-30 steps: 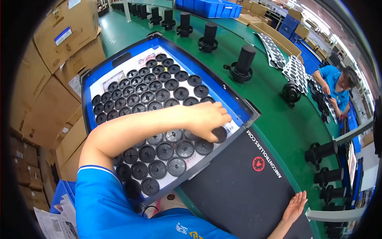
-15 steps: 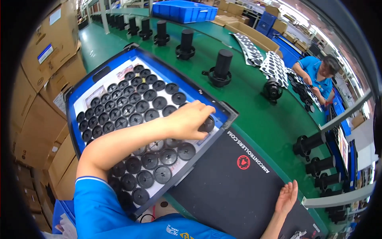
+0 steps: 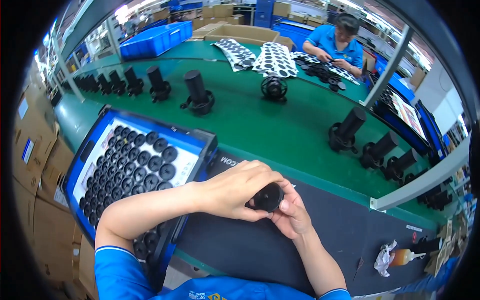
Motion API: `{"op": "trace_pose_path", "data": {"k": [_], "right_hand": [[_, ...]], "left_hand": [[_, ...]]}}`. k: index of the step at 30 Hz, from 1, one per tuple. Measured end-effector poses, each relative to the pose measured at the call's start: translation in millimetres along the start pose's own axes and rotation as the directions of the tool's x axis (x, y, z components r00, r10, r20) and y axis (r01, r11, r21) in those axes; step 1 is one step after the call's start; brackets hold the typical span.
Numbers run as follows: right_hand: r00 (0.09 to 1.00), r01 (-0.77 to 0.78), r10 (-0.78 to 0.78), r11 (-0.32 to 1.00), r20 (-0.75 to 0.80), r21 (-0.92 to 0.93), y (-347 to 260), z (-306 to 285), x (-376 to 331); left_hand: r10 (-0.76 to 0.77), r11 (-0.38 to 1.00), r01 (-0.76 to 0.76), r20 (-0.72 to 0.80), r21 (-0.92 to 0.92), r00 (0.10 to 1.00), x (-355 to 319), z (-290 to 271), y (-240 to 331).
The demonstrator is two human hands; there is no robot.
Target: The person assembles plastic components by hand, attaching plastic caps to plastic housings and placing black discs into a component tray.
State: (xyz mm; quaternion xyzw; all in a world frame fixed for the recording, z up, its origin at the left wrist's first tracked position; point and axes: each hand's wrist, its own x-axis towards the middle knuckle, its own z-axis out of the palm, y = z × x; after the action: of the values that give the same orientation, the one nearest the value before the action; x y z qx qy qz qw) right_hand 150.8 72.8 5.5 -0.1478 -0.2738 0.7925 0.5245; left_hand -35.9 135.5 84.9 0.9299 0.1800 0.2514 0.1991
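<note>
A black round plastic disc is between my two hands, above the dark mat. My left hand curls over it from the left, fingers across its far edge and thumb at the near side. From the right, my right hand grips the same disc, its thumb on the near rim. To the left, a blue tray with a dark rim holds rows of similar black discs on a white sheet. My left forearm crosses over the tray's near part and hides some of them.
Black cylindrical assemblies stand along the green bench. A round caged part sits beyond my hands. At the right lie crumpled tissue and a bottle. A co-worker handles small black parts across the bench.
My left hand has moved from the tray to over the mat, holding a disc. My right hand, open before, has joined it on the disc. The view has turned right.
</note>
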Motion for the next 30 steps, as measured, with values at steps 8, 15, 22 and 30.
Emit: {"op": "trace_pose_path", "data": {"k": [8, 15, 22, 30], "right_hand": [[0.950, 0.223, -0.245, 0.966, -0.194, -0.128, -38, -82, -23], [0.922, 0.229, -0.224, 0.973, -0.314, -0.021, -46, -93, -17], [0.860, 0.416, -0.377, 0.908, -0.343, 0.044, -51, -112, -8], [0.856, 0.443, -0.398, 0.894, -0.330, 0.071, -44, -103, -10]], "left_hand": [[-0.526, 0.824, 0.567, -0.397, -0.018, 0.752, 161, -38, -198], [-0.454, 0.749, 0.617, -0.492, 0.241, 0.743, 186, 22, -336], [-0.619, 0.771, 0.615, -0.420, -0.164, 0.664, 136, 53, -224], [-0.801, 0.577, 0.649, -0.190, -0.496, 0.568, 79, 84, -101]]}}
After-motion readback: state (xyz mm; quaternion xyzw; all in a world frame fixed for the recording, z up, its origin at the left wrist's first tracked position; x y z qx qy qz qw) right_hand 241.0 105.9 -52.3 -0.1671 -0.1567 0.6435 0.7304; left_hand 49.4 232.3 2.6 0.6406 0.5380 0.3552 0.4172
